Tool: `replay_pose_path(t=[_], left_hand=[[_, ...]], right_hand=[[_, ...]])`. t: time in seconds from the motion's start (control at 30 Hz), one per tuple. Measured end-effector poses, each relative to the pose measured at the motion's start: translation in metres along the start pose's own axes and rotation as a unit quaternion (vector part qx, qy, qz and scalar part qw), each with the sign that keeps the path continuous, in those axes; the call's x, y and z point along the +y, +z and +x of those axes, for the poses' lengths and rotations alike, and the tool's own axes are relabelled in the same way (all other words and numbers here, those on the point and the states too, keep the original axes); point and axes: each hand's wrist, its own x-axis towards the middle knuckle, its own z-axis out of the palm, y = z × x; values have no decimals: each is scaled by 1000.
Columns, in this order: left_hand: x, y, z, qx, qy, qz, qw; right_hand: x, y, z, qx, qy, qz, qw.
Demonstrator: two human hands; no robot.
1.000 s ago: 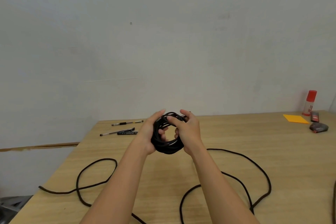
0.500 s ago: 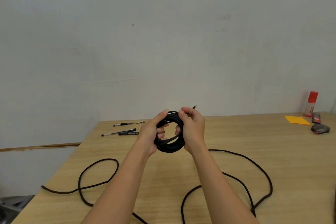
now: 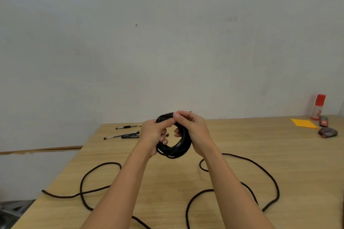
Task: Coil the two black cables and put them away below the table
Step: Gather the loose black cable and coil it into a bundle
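Observation:
A coiled black cable (image 3: 176, 151) is held above the wooden table (image 3: 242, 154), in front of me at the middle of the view. My left hand (image 3: 153, 135) grips the coil's left side, fingers curled through its hole. My right hand (image 3: 193, 130) grips the right side and pinches the top of the coil, where a small plug tip sticks out. A second black cable (image 3: 268, 174) lies loose on the table in wide loops, running from the left edge under my forearms to the right.
Pens (image 3: 122, 135) lie at the table's far left. At the far right stand a red-capped glue stick (image 3: 318, 107), an orange note (image 3: 303, 123) and small dark objects (image 3: 327, 132). A white wall rises behind the table.
Both hands have turned the coil and lifted it slightly; my right hand's fingers have shifted over the top of the coil. The loose cable has not moved.

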Motion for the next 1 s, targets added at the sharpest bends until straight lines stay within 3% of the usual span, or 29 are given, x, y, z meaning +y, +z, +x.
replay_pose_path(t=[0.1,0.23,0.4,0.53,0.73,0.87,0.93,1.0], left_hand=[[2,-6,4,18,-5,-57,998],[-2,-1,0,2,8,-12,1000],[-3,-1,-2,-2,23,9,1000],[-5,-4,-3,15,34,30,999],[-9,-2,-2,87,70,73,991],[-6,7,-3,103,64,66,990],[-5,9,-3,78,52,31,995],[-6,9,-4,47,42,-1,998]], right_hand=[[0,-5,-1,-30,22,31,999],[1,0,5,76,87,161,980],[-2,1,8,122,135,235,955],[-6,-3,10,152,102,17,983],[-14,8,-1,17,115,-129,985],[-5,14,0,-38,94,-273,957],[4,15,1,19,88,-250,964],[9,15,0,57,110,-137,983]])
